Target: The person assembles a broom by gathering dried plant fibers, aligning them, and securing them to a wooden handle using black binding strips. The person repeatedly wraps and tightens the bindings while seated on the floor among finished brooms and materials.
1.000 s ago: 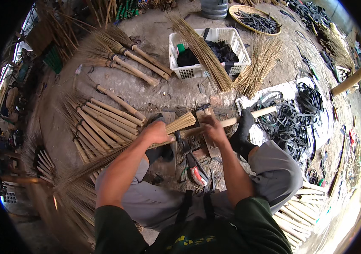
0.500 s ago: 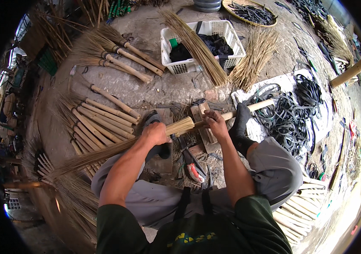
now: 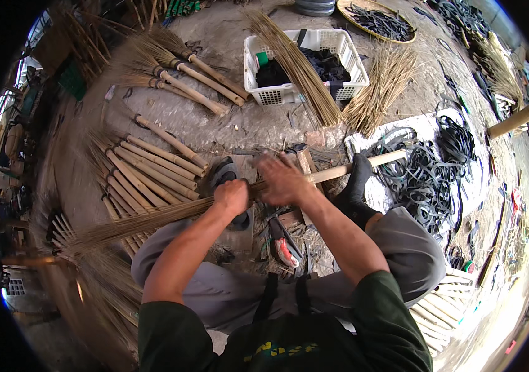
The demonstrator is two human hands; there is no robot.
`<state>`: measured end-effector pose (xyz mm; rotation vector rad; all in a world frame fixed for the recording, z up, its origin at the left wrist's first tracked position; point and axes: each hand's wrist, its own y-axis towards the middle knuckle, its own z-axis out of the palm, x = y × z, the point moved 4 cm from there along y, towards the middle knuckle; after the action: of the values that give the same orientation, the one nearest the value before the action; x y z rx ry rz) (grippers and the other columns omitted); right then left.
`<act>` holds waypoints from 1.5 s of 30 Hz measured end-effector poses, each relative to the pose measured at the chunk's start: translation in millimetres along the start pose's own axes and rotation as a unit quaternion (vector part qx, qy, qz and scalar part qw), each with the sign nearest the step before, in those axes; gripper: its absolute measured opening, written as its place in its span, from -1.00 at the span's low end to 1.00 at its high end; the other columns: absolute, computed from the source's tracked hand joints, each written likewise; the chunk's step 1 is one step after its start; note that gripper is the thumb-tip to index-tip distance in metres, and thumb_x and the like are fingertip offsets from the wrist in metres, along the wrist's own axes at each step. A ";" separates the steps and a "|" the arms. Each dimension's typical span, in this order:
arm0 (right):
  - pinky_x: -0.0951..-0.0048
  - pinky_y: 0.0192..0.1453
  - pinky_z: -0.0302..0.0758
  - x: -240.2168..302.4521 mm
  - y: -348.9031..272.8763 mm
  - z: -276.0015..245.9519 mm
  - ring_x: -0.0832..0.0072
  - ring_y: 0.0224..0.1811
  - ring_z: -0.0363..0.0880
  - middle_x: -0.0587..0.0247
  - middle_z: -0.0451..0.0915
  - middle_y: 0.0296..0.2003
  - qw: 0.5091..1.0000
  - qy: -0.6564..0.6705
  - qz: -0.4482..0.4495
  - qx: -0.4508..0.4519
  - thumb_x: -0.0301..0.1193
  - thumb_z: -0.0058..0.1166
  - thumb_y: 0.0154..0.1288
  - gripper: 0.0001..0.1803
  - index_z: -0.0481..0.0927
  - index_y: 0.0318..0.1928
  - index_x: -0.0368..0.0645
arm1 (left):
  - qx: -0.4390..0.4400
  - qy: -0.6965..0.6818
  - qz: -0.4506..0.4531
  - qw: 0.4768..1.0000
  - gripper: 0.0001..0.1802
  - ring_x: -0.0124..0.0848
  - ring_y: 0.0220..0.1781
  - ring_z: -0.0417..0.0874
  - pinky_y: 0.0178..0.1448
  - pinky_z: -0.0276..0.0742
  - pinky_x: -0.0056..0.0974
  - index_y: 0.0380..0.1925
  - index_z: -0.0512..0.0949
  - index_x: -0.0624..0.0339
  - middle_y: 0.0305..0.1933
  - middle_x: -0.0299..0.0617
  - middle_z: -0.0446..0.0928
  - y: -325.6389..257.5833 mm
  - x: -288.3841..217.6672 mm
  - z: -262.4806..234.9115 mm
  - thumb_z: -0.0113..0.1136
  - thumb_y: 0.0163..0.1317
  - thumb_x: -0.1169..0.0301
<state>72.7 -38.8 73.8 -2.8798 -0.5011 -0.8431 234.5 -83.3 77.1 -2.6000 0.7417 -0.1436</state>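
Note:
My left hand [image 3: 231, 197] is closed around a long bundle of thin broom bristles [image 3: 146, 222], which slopes down to the left. Blurred by motion, my right hand [image 3: 280, 180] has its fingers spread at the cut end of the bundle, where the bristles meet a pale bamboo handle [image 3: 382, 159]. Whether its palm touches the end, I cannot tell. The handle reaches right past my dark-socked foot [image 3: 354, 183]. Under my arms, between my legs, lies a tool with a red-and-white wrapped part [image 3: 286, 253].
Finished-looking brooms [image 3: 152, 167] lie in rows at the left, more [image 3: 196, 80] further back. A white plastic basket [image 3: 354, 65] holds black strips, with a bristle bundle [image 3: 298, 68] across it. Tangled black strips [image 3: 425, 177] cover a white sheet at the right. Bamboo handles [image 3: 432, 316] lie lower right.
My right hand has moved left from the bamboo handle to the bristle bundle's cut end, and its fingers have spread. My left hand still grips the bundle.

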 end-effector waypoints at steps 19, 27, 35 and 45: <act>-0.02 0.46 0.34 16.2 -17.2 31.4 0.07 0.32 0.53 -0.12 0.59 0.17 0.985 0.145 0.041 -0.078 -0.23 0.06 0.34 -0.40 0.44 0.34 -0.19 | 0.043 -0.070 -0.028 0.996 -0.51 0.16 0.07 0.72 0.17 0.65 0.09 -0.01 0.58 0.35 -0.04 0.25 0.68 -9.9 1.1 14.4 0.30 0.00 0.38; 0.02 0.18 0.59 10.3 23.1 48.5 -0.01 -0.09 0.76 -0.11 0.77 -0.24 0.990 -0.061 0.113 0.062 -0.06 -0.08 0.47 -0.57 0.67 -0.03 -0.12 | -0.067 0.018 0.006 0.998 -0.48 -0.01 0.03 0.71 0.11 0.57 0.00 -0.02 0.52 0.31 -0.06 0.08 0.66 -16.0 3.5 27.3 0.41 -0.02 0.39; 0.05 0.30 0.53 -30.1 90.5 87.2 -0.01 0.15 0.69 -0.09 0.73 0.00 0.970 0.045 0.077 0.226 -0.04 -0.22 0.52 -0.45 0.76 -0.04 -0.16 | -0.108 0.007 0.074 0.991 -0.41 0.05 0.01 0.68 0.11 0.56 0.00 -0.06 0.46 0.33 -0.08 0.09 0.63 -13.0 7.1 24.4 0.45 -0.09 0.30; 0.00 0.30 0.51 -3.4 50.5 47.1 -0.02 0.09 0.73 -0.07 0.72 0.05 0.973 -0.012 0.132 0.187 -0.04 -0.15 0.52 -0.51 0.79 -0.08 -0.06 | 0.067 -0.069 0.029 0.995 -0.37 0.17 0.00 0.74 0.08 0.70 0.07 -0.05 0.54 0.40 -0.13 0.27 0.69 3.1 17.7 18.5 0.45 -0.12 0.23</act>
<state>111.0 -78.7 32.1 -2.5355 -0.2379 -0.5979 251.9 -88.0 58.7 -2.4317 0.7305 0.0032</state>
